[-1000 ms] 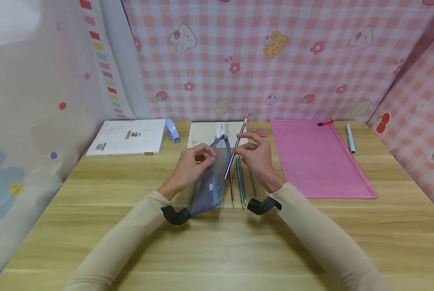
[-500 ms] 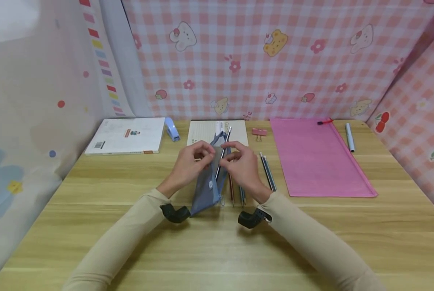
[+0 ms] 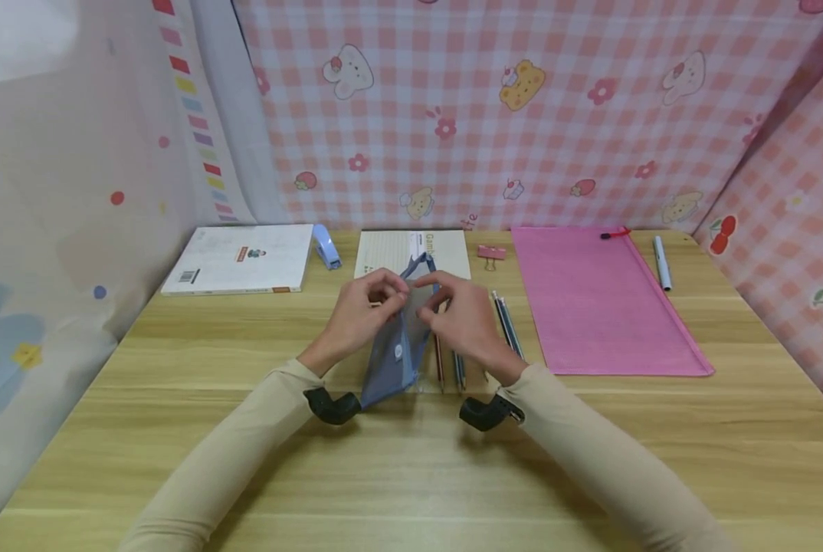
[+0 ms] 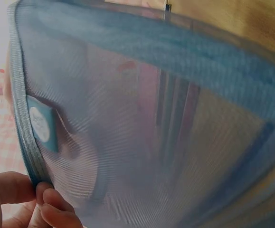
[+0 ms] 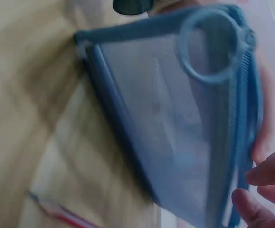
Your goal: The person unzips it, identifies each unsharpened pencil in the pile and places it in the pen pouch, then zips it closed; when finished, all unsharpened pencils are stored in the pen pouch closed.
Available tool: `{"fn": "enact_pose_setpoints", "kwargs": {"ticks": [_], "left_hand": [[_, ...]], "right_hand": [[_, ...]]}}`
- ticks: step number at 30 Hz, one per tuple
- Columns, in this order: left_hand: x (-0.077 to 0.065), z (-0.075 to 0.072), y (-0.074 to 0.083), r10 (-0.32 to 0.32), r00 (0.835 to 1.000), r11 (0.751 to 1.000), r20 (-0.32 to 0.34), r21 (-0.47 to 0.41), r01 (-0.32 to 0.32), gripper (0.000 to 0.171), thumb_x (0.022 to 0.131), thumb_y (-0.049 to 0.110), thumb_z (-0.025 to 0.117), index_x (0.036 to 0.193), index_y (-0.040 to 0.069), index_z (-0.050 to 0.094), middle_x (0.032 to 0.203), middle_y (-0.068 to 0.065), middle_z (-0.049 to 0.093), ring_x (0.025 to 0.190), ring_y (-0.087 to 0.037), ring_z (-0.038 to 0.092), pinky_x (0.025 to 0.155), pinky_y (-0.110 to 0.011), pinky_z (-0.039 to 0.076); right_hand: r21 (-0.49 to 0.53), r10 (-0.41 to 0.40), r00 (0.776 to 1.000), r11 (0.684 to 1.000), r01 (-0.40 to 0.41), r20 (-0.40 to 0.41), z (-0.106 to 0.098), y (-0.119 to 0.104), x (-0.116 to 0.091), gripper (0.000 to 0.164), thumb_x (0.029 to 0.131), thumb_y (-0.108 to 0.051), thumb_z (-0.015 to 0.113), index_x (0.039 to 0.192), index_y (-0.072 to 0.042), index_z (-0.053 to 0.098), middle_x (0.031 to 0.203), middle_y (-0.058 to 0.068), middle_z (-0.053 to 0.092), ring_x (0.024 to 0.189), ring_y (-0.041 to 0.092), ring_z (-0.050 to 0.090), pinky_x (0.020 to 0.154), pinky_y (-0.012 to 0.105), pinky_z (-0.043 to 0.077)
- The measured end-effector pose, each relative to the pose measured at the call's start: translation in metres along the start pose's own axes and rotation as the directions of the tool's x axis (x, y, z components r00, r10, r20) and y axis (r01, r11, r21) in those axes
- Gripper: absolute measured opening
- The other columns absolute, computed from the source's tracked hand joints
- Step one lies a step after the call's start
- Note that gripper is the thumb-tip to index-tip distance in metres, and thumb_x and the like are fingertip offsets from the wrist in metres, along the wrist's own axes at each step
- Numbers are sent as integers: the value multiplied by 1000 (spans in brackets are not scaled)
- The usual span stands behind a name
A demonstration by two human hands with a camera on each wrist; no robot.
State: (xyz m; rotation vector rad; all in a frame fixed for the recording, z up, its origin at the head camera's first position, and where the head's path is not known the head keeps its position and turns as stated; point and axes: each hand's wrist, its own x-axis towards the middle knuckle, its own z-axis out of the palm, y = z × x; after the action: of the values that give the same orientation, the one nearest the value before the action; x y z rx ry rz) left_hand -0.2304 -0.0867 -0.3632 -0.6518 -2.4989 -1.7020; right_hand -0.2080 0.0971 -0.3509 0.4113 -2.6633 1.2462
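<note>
A blue mesh zipper pouch (image 3: pixel 384 356) stands tilted above the middle of the table. My left hand (image 3: pixel 362 308) pinches its zipper edge between thumb and fingers. At the pouch's mouth is my right hand (image 3: pixel 463 313), thumb and index finger parted, with nothing seen between them. The right wrist view shows the pouch's ring pull (image 5: pixel 183 54) and those fingertips beside the zipper edge. Blurred blue and orange stripes fill a lower corner of the pouch in the left wrist view. On the table lie a red pencil (image 3: pixel 440 368), blue pencils (image 3: pixel 459 372) and darker pencils (image 3: pixel 508 326).
Along the back stand a white book (image 3: pixel 239 261), a light-blue tape-dispenser-like item (image 3: pixel 326 247), a notebook (image 3: pixel 382 249) and a pink binder clip (image 3: pixel 491 252). To the right are a pink mesh pouch (image 3: pixel 611 307) and a light-blue marker (image 3: pixel 663 263).
My right hand has moved left to the pouch with a dark striped pencil and let it go; the pencil has slipped down out of sight in the pouch. My left hand stays put.
</note>
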Motion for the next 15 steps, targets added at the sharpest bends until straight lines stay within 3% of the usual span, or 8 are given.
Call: {"fn": "enact_pose_setpoints", "kwargs": {"ticks": [3,7,15], "left_hand": [[0,-1,-1,-9,1000,1000,-6,-7,9,7,96,6,61,100,4,66,76,-11,66,64,-22,59,58,-21,48],[0,-1,0,-15,1000,1000,-7,-14,15,10,95,5,61,102,0,66,77,-12,66,62,-16,58,58,-21,49],[-2,-2,1,-7,1000,1000,0,-1,7,12,96,7,61,103,-2,65,80,-16,67,63,-14,57,58,-21,48]], "right_hand": [[-12,-42,997,999,41,-58,-11,7,2,30,86,-8,70,115,-12,71,81,9,76,49,11,49,47,22,36],[-52,-33,996,998,28,-84,-29,22,4,25,85,-10,72,110,-9,72,81,11,76,51,11,50,48,24,38],[-160,52,998,986,-46,29,-57,62,2,23,87,-13,74,109,-6,70,86,16,75,68,21,63,56,27,43]]}}
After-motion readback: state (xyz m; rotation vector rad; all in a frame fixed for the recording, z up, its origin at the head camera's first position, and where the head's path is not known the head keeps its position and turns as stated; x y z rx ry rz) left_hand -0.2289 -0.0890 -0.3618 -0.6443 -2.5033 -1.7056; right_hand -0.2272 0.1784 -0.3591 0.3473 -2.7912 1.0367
